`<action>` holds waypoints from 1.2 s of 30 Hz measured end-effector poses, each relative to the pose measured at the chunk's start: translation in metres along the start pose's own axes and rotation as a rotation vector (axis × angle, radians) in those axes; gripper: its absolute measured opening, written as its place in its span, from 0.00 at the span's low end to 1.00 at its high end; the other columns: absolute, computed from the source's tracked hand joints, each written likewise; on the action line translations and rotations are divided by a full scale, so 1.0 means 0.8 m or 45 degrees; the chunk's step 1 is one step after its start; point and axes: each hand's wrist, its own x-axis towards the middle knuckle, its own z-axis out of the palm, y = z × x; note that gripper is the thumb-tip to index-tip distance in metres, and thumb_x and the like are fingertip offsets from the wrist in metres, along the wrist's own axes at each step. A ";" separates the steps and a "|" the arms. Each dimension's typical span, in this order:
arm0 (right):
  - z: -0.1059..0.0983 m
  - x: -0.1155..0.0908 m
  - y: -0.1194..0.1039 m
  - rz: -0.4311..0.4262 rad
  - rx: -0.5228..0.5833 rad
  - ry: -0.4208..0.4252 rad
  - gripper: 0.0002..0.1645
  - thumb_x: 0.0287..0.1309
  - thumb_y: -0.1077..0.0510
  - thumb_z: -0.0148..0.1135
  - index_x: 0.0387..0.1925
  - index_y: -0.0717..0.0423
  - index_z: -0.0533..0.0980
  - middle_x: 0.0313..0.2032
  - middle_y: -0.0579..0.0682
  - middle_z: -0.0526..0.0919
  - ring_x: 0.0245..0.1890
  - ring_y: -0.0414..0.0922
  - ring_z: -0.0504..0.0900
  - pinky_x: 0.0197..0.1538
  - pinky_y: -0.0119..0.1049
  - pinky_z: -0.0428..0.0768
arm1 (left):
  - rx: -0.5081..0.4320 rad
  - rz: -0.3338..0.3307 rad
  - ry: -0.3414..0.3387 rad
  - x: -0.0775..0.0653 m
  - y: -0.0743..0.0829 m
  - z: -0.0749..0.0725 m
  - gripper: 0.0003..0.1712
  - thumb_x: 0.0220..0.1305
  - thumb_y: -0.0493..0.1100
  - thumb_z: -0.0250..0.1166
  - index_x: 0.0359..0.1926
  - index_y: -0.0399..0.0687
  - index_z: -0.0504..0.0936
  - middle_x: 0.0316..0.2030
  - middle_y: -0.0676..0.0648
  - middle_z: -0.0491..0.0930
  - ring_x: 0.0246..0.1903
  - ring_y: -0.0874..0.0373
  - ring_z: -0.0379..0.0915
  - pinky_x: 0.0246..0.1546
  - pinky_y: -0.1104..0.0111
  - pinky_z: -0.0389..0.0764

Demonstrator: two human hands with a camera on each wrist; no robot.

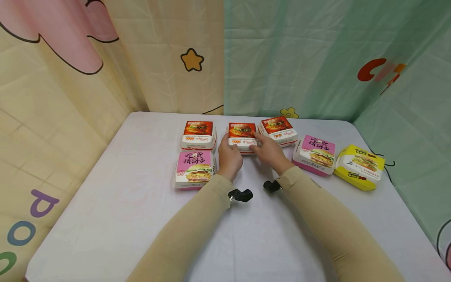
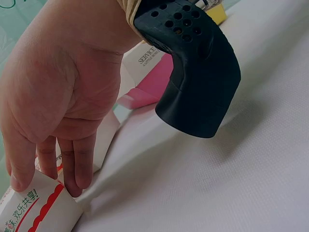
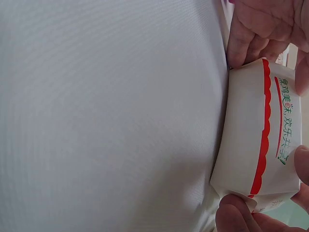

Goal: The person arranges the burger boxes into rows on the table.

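Note:
Both hands hold a red-topped white burger box [image 1: 241, 133] at the back middle of the table. The left hand [image 1: 230, 159] grips its left side, thumb on the front edge. On the right side, the right hand [image 1: 270, 152] grips it with the thumb over the top's edge. In the left wrist view the box's corner [image 2: 46, 208] sits between the left thumb and fingers [image 2: 84, 164]. Seen from the right wrist, the box's front [image 3: 256, 130] faces the camera, with fingers at both ends. The box's underside is hidden.
Left stand another red-topped box [image 1: 198, 135] and, before it, a pink burger box [image 1: 194, 170]. Rightward, a tilted red-topped box [image 1: 278, 130], a pink box [image 1: 314, 154] and a yellow box [image 1: 360, 166] form a slanting row. Curtains [image 1: 296, 58] border the white table [image 1: 123, 203].

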 end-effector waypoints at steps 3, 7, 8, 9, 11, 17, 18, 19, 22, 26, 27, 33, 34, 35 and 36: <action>0.001 0.001 -0.001 -0.014 0.003 0.001 0.40 0.77 0.47 0.59 0.83 0.44 0.58 0.80 0.58 0.62 0.76 0.57 0.67 0.77 0.60 0.67 | -0.002 -0.002 0.000 0.001 0.000 0.000 0.33 0.83 0.43 0.48 0.84 0.56 0.55 0.83 0.45 0.54 0.81 0.51 0.51 0.81 0.54 0.58; 0.002 0.001 -0.002 0.003 0.022 0.004 0.40 0.77 0.47 0.58 0.83 0.41 0.57 0.81 0.57 0.62 0.67 0.57 0.70 0.68 0.57 0.74 | -0.010 -0.008 0.002 0.002 0.000 0.000 0.33 0.84 0.43 0.48 0.84 0.56 0.55 0.83 0.45 0.53 0.82 0.51 0.50 0.81 0.54 0.58; 0.003 0.001 -0.002 0.007 0.025 0.007 0.40 0.77 0.47 0.58 0.83 0.40 0.57 0.81 0.57 0.62 0.66 0.57 0.70 0.65 0.56 0.74 | -0.011 -0.008 0.002 0.002 0.000 0.001 0.33 0.84 0.43 0.48 0.84 0.56 0.54 0.83 0.45 0.53 0.82 0.51 0.50 0.81 0.54 0.58; 0.003 0.002 -0.002 0.010 0.026 0.009 0.39 0.77 0.47 0.58 0.83 0.40 0.57 0.81 0.57 0.62 0.64 0.57 0.71 0.63 0.55 0.75 | -0.013 -0.009 0.003 0.002 0.000 0.001 0.33 0.84 0.43 0.48 0.84 0.56 0.54 0.83 0.46 0.53 0.82 0.51 0.50 0.81 0.54 0.59; 0.003 0.002 -0.002 0.015 0.036 0.016 0.39 0.77 0.47 0.59 0.83 0.40 0.58 0.81 0.57 0.62 0.63 0.58 0.71 0.62 0.54 0.75 | -0.022 -0.015 0.002 0.002 0.001 0.001 0.33 0.84 0.43 0.48 0.84 0.56 0.54 0.84 0.46 0.53 0.82 0.51 0.51 0.81 0.53 0.59; 0.004 0.002 -0.002 -0.001 0.036 0.025 0.39 0.77 0.48 0.59 0.83 0.42 0.59 0.80 0.58 0.64 0.66 0.57 0.71 0.65 0.55 0.76 | -0.039 -0.017 0.011 0.004 0.002 0.001 0.33 0.84 0.43 0.47 0.84 0.54 0.54 0.83 0.46 0.54 0.81 0.52 0.52 0.81 0.54 0.59; 0.004 0.002 -0.002 -0.001 0.036 0.027 0.39 0.77 0.48 0.60 0.82 0.43 0.59 0.79 0.58 0.64 0.65 0.57 0.72 0.64 0.54 0.76 | -0.040 -0.014 0.013 0.004 0.002 0.000 0.33 0.84 0.43 0.47 0.84 0.54 0.54 0.83 0.46 0.54 0.81 0.52 0.52 0.81 0.54 0.59; 0.004 0.003 -0.003 0.002 0.043 0.028 0.39 0.77 0.48 0.60 0.82 0.43 0.60 0.79 0.58 0.64 0.64 0.57 0.72 0.62 0.53 0.77 | -0.042 -0.010 0.014 0.005 0.002 0.000 0.33 0.84 0.43 0.47 0.84 0.53 0.54 0.83 0.46 0.54 0.81 0.53 0.52 0.81 0.54 0.59; 0.004 0.003 -0.002 0.011 0.052 0.031 0.39 0.76 0.47 0.60 0.82 0.43 0.59 0.79 0.57 0.64 0.64 0.57 0.71 0.61 0.52 0.77 | -0.038 -0.010 0.009 0.006 0.001 0.000 0.33 0.84 0.43 0.48 0.84 0.53 0.54 0.83 0.46 0.54 0.81 0.53 0.51 0.81 0.55 0.58; 0.004 0.004 -0.001 0.005 0.052 0.033 0.39 0.77 0.47 0.60 0.83 0.43 0.59 0.80 0.57 0.63 0.67 0.56 0.71 0.68 0.55 0.75 | -0.039 0.002 0.011 0.005 0.000 0.000 0.33 0.84 0.43 0.48 0.84 0.53 0.55 0.83 0.45 0.53 0.82 0.52 0.49 0.81 0.55 0.57; 0.004 0.004 -0.001 0.002 0.053 0.035 0.39 0.77 0.47 0.60 0.83 0.43 0.59 0.80 0.57 0.63 0.68 0.56 0.70 0.71 0.56 0.73 | -0.038 0.007 0.012 0.005 0.000 -0.001 0.33 0.84 0.43 0.48 0.84 0.53 0.55 0.83 0.45 0.53 0.82 0.52 0.49 0.81 0.55 0.57; 0.004 0.002 0.000 -0.026 0.051 0.048 0.39 0.76 0.48 0.60 0.82 0.44 0.61 0.80 0.57 0.64 0.69 0.55 0.70 0.70 0.56 0.72 | -0.038 0.041 0.009 0.004 -0.002 -0.002 0.32 0.84 0.42 0.48 0.84 0.52 0.56 0.83 0.44 0.54 0.82 0.51 0.49 0.82 0.54 0.57; 0.004 0.002 0.001 -0.032 0.050 0.051 0.38 0.76 0.48 0.60 0.82 0.44 0.61 0.79 0.57 0.64 0.69 0.56 0.70 0.69 0.56 0.72 | -0.036 0.042 0.008 0.004 -0.002 -0.002 0.32 0.84 0.43 0.48 0.83 0.52 0.56 0.83 0.45 0.54 0.82 0.51 0.49 0.82 0.54 0.57; 0.004 0.001 0.001 -0.037 0.048 0.055 0.38 0.76 0.48 0.60 0.82 0.44 0.61 0.79 0.57 0.65 0.69 0.55 0.70 0.69 0.56 0.72 | -0.035 0.042 0.009 0.004 -0.002 -0.002 0.32 0.84 0.43 0.48 0.83 0.52 0.56 0.83 0.45 0.54 0.82 0.51 0.49 0.82 0.54 0.57; 0.004 0.001 0.001 -0.042 0.046 0.057 0.38 0.76 0.48 0.60 0.82 0.44 0.61 0.79 0.57 0.65 0.70 0.55 0.70 0.69 0.56 0.72 | -0.033 0.042 0.009 0.004 -0.002 -0.002 0.32 0.84 0.43 0.48 0.83 0.52 0.56 0.83 0.45 0.55 0.82 0.51 0.50 0.82 0.54 0.57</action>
